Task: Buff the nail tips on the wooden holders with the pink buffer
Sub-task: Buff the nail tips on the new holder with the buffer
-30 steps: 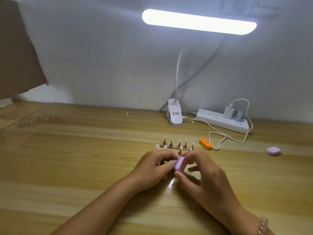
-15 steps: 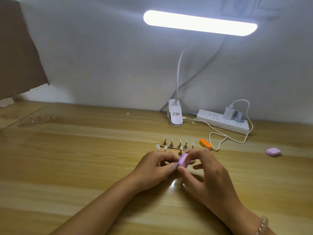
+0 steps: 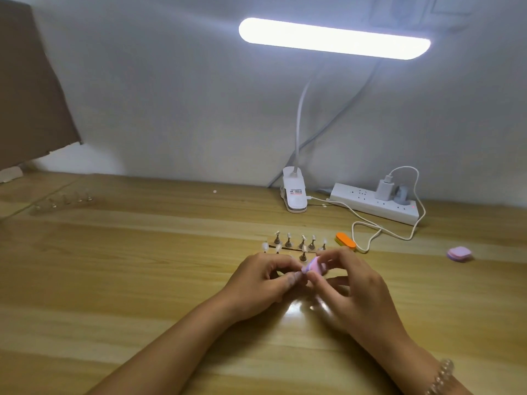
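So the pink buffer (image 3: 313,266) is up off the table, just in front of the wooden holders (image 3: 296,247), tilted with its lower end down against the left fingertips. The main risk I see is that whatever's being buffed is tiny and only held by a pinch, so a stroke that's too hard or at a bad angle could flick it out onto the table, or the buffer could swing back and knock over the nail tips (image 3: 265,246) standing on their little pegs right behind the knuckles. The right hand (image 3: 350,292) has the buffer pinched between thumb and fingertips, with the other fingers loosely fanned. The left hand (image 3: 262,283) is curled in tight, fingertips pressed together right at the buffer's end. I'd guess that's around one nail tip, but it's hidden, so I can't say for sure. Further out there's an orange buffer (image 3: 345,240) just right of the holders, another pink block (image 3: 459,254) well off to the right, a power strip (image 3: 373,206) and a clip lamp (image 3: 333,38) at the back wall.
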Motion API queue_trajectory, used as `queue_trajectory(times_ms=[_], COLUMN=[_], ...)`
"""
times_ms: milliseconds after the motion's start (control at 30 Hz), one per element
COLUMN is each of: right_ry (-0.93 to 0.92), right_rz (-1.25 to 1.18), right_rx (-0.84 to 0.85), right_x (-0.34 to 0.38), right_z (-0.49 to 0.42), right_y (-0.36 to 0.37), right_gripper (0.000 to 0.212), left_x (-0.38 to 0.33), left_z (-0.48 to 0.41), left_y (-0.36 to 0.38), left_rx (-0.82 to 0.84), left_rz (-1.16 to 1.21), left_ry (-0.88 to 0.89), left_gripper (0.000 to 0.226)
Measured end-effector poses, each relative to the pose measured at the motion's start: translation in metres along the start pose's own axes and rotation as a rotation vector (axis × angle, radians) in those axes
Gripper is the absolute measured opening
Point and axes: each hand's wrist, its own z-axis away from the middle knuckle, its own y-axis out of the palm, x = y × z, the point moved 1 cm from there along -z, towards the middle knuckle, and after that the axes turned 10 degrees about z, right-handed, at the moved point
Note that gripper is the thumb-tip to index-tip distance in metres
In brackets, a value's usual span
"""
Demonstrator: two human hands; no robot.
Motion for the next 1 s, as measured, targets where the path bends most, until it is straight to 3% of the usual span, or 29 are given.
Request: queue_trajectory(times_ms=[67,167,333,467,600,733,900,1000], right_ry=[-0.043,-0.246,-0.076,-0.223,-0.087,-0.211,-0.094,-0.170], right_rz=[0.032,0.059,0.061,0.085,0.068,0.133,0.103,0.105], right_rx=[-0.019,0.023,-0.036,-0.008,-0.059,-0.001,-0.064,-0.002], right_x=[0.002,0.012,0.002,0.008,0.003,0.005,0.001,0.004], right_z=[0.001,0.005,0.001,0.004,0.001,0.003,-0.001,0.003], right_y=[0.000,0.002,-0.001,0.002,0.000,0.002,-0.001,0.001], right_gripper=[0.019,0.016,0.026,0.026,0.028,0.026,0.031,0.029], left_x=[-0.001,-0.003,-0.006,-0.008,-0.009,-0.010,-0.012,-0.010], left_z=[0.000,0.001,0.001,0.003,0.003,0.004,0.003,0.004], left_y=[0.000,0.000,0.000,-0.001,0.000,-0.002,0.000,-0.001], left_rx=[-0.001,0.003,-0.009,0.001,-0.011,-0.005,0.003,0.004], left_rz=[0.018,0.048,-0.002,-0.003,0.008,0.018,0.071,0.047], left_ry=[0.002,0.011,0.007,0.004,-0.021,-0.012,-0.045,-0.024], left_gripper=[0.018,0.023,0.018,0.021,0.020,0.026,0.020,0.023])
